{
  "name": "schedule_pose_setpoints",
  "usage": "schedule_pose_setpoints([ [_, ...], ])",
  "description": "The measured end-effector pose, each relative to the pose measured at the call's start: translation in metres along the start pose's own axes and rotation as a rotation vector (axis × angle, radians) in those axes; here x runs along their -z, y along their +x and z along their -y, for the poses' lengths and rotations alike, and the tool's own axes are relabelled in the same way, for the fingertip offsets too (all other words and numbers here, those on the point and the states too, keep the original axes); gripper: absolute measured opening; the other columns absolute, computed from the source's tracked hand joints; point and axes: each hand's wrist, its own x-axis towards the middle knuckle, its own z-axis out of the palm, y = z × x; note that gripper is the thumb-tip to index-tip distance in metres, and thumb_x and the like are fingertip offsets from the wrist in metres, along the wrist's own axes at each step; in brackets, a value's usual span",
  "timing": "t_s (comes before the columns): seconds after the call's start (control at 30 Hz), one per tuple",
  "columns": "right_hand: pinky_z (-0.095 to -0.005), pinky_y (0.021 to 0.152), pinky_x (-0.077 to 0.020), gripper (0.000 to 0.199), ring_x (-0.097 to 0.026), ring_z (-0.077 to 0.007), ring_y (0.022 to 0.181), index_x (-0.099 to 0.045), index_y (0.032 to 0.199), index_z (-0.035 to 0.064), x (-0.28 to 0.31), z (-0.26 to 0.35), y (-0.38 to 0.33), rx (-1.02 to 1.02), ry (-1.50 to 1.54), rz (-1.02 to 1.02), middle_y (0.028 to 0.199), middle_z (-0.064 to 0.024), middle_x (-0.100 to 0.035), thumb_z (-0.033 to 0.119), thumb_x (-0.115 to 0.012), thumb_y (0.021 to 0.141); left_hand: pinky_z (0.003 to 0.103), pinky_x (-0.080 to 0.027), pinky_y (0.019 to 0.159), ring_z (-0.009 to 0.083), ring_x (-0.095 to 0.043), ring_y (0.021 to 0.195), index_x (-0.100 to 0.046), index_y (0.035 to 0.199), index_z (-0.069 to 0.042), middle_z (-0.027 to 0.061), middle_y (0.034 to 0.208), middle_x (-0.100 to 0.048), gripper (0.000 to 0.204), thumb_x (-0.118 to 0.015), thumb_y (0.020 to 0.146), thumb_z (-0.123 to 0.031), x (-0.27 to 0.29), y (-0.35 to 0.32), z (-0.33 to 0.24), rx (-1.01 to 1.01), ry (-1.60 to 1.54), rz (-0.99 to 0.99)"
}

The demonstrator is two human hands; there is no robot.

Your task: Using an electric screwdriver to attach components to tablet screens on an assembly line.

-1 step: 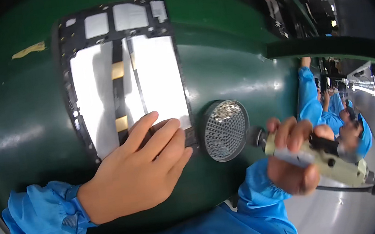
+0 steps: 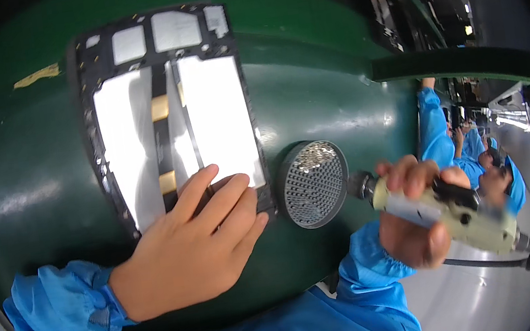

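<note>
My left hand (image 2: 189, 249) lies with stretched fingers over the lower edge of an opened tablet (image 2: 245, 101), black-framed with bright silvery panels and a dark strip with gold patches down its middle. The fingertips rest on the tablet; the hand covers part of its near end. My right hand (image 2: 413, 219), slightly blurred, is closed around a pale electric screwdriver (image 2: 480, 224). The screwdriver's dark nose (image 2: 361, 185) points left at a round screw dish (image 2: 315, 189), with a grid of small holes and a heap of tiny screws at its far side. The bit's tip cannot be made out.
A green mat (image 2: 310, 99) covers the bench. A torn yellowish strip (image 2: 36, 76) lies left of the tablet. A dark green rail (image 2: 460, 67) crosses at the right. Beyond it another person in a blue sleeve (image 2: 432, 123) is at work. A black cable (image 2: 492, 263) runs by the screwdriver.
The view has shifted slightly. My right hand and the screwdriver have moved a little away from me, with the nose closer to the screw dish. My left hand stays on the tablet.
</note>
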Motion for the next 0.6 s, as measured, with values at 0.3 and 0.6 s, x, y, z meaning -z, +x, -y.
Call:
schedule_pose_setpoints([
  [0.3, -0.0385, 0.065, -0.0373, 0.036, -0.046, -0.0159, 0.059, -0.048, 0.115, 0.0094, -0.001, -0.024, -0.005, 0.029, 0.064, 0.105, 0.063, -0.0013, -0.044, 0.017, -0.059, 0.082, 0.050, -0.037, 0.100, 0.0299, -0.055, 0.109, -0.068, 0.101, -0.006, 0.0161, 0.105, -0.062, 0.025, -0.061, 0.077, -0.009, 0.001, -0.003, -0.015, -0.007, 0.016, 0.063],
  [0.6, -0.0381, 0.064, -0.0393, 0.029, -0.048, -0.0167, 0.058, -0.046, 0.110, 0.0085, -0.017, -0.031, -0.016, -0.003, 0.097, 0.185, 0.063, -0.0040, -0.045, 0.012, -0.057, 0.083, 0.045, -0.040, 0.099, 0.0283, -0.056, 0.108, -0.070, 0.097, -0.008, 0.0135, 0.105, -0.062, 0.023, -0.064, 0.076, -0.011, 0.005, -0.001, -0.006, -0.029, 0.049, 0.048],
])
